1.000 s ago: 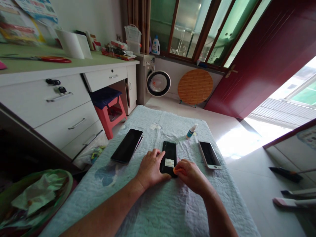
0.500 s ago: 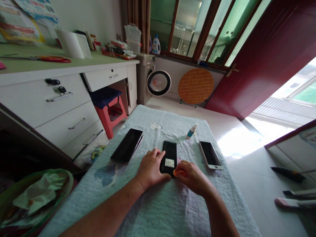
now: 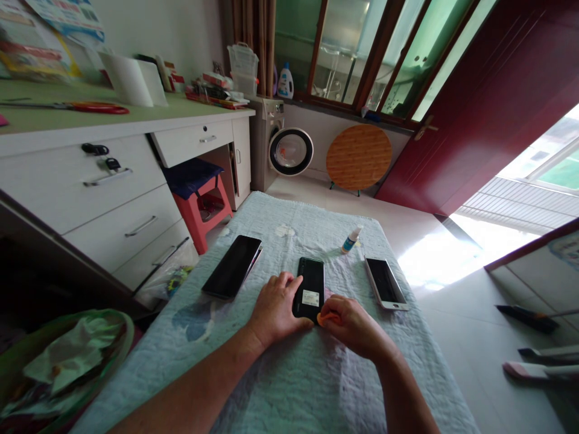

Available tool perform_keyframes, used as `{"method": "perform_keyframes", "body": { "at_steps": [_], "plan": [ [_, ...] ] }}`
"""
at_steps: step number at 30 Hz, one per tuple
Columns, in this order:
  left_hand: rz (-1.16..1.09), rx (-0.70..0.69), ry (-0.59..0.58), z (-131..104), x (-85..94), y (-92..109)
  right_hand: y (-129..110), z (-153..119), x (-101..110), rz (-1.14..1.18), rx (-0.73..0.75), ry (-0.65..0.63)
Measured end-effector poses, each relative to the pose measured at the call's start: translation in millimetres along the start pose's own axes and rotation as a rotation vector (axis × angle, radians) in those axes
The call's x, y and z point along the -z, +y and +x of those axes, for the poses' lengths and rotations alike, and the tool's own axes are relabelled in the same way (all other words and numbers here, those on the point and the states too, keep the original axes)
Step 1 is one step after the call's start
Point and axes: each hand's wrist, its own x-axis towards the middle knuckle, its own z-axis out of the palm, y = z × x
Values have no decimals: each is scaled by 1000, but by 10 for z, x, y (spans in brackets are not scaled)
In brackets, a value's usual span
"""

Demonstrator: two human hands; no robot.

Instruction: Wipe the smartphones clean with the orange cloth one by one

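A black smartphone [image 3: 312, 280] lies on the light blue quilted cover, a white label on its upward face. My left hand [image 3: 277, 304] grips its left side, fingertips on the upper edge and thumb along the bottom. At the lower right corner, my right hand [image 3: 346, 319] pinches a small orange cloth-like piece [image 3: 329, 318] against the phone. Most of that piece is hidden by the fingers. A larger black phone [image 3: 233, 266] lies to the left, a gap showing along its right edge. To the right is a white phone [image 3: 386, 283], screen up.
A small spray bottle [image 3: 351, 239] stands beyond the phones on the quilted cover [image 3: 294, 386]. Left are a white desk [image 3: 194, 123], a red stool [image 3: 205, 211] and a green-rimmed bin [image 3: 129, 331]. A washing machine [image 3: 265, 144] with its door open stands at the back.
The right hand and the orange piece have shifted very slightly at the phone's lower right corner. The left hand and the phones stay in place.
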Motion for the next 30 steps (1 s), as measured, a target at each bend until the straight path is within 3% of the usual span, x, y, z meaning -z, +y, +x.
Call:
{"method": "perform_keyframes", "body": {
  "at_steps": [30],
  "plan": [
    [-3, 11, -16, 8, -2, -3, -18, 11, -45, -34, -62, -37]
  ]
}}
